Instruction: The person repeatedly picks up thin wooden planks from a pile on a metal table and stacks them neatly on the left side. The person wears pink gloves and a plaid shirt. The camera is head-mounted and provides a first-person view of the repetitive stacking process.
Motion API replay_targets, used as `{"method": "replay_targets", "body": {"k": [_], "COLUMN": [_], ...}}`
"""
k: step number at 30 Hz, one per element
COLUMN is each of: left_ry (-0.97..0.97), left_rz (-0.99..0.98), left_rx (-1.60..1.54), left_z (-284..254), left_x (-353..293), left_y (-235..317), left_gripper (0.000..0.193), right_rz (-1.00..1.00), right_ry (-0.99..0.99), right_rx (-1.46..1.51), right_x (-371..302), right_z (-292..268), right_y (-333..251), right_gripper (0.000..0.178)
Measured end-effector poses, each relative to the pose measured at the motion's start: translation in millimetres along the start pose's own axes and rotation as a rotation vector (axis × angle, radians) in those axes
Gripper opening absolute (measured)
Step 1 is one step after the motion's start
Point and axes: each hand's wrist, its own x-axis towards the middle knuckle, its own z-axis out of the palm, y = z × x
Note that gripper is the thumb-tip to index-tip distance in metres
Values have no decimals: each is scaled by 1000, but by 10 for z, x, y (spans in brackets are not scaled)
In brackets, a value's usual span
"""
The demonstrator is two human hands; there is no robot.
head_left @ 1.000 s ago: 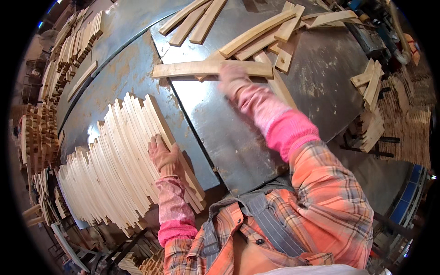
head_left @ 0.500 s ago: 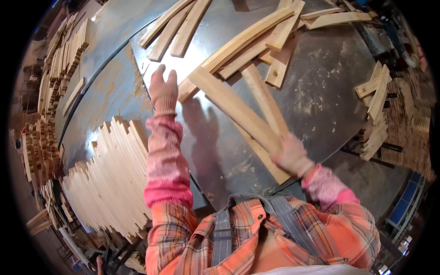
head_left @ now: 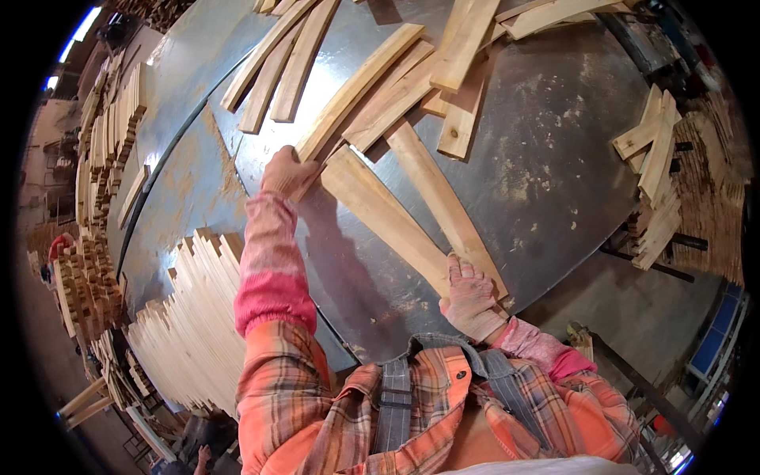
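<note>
Two planks (head_left: 384,211) — right hand (head_left: 473,302) at ends | left hand (head_left: 288,174) — curved plank (head_left: 356,89), grip unclear

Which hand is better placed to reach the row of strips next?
Probably the left hand: it is nearer the row of strips, on its own side. The right hand is farther off, touching a board.

Dusty metal table (head_left: 570,190) with loose wooden slats (head_left: 445,199) and pale strips (head_left: 194,321) in rows
</note>
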Motion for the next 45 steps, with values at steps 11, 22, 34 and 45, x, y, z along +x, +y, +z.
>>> {"method": "replay_targets", "body": {"k": [11, 22, 34, 45], "left_ry": [154, -179, 312, 547], "left_rz": [-132, -418, -117, 41], "left_rx": [-50, -1396, 1, -263], "left_z": [599, 1287, 1098, 990], "left_x": [-1205, -4182, -3840, -3278], "left_y": [-1009, -1177, -1477, -1341], "left_gripper": [63, 76, 97, 73], "right_rz": [127, -163, -323, 109], "right_ry": [-187, -442, -66, -87], "right_rx": [211, 917, 77, -159], "right_x": [156, 446, 530, 320], "right_z": [-287, 248, 141, -100], "right_y": [-132, -1476, -1750, -412], "right_gripper": [113, 82, 79, 69]}}
